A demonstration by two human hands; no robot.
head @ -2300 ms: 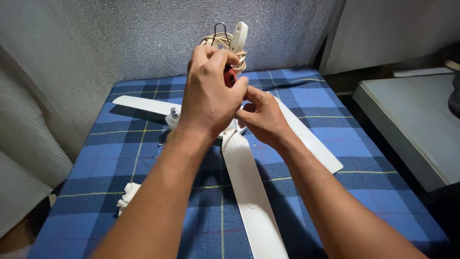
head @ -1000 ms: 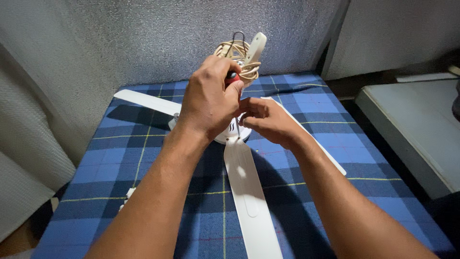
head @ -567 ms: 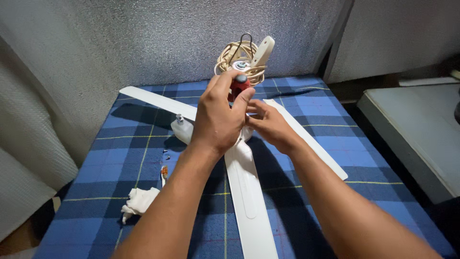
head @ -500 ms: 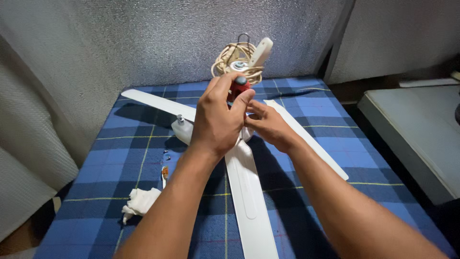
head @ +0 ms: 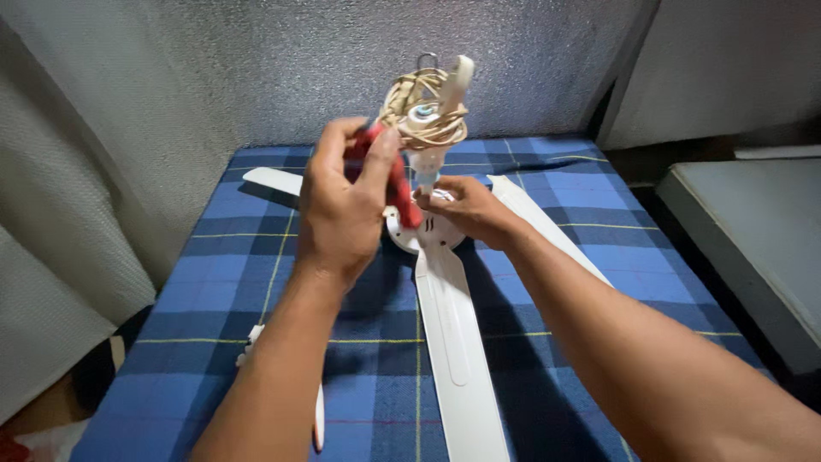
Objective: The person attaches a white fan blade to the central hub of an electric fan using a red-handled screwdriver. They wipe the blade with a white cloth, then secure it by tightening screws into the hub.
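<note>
While half a second ago the left hand pinched the top of the red-handled screwdriver upright over the fan hub, it has now lifted and swung left, fist closed round the handle, the tool slanting down toward the hub. By my judgement the driver has come off the screw, so that turn of work looks finished or paused. The right hand stays on the hub's right side, fingers curled on its top; whether it pinches anything I cannot tell. Out from the hub run the white blades, with the coiled cord behind it, all on the blue plaid cloth.
</note>
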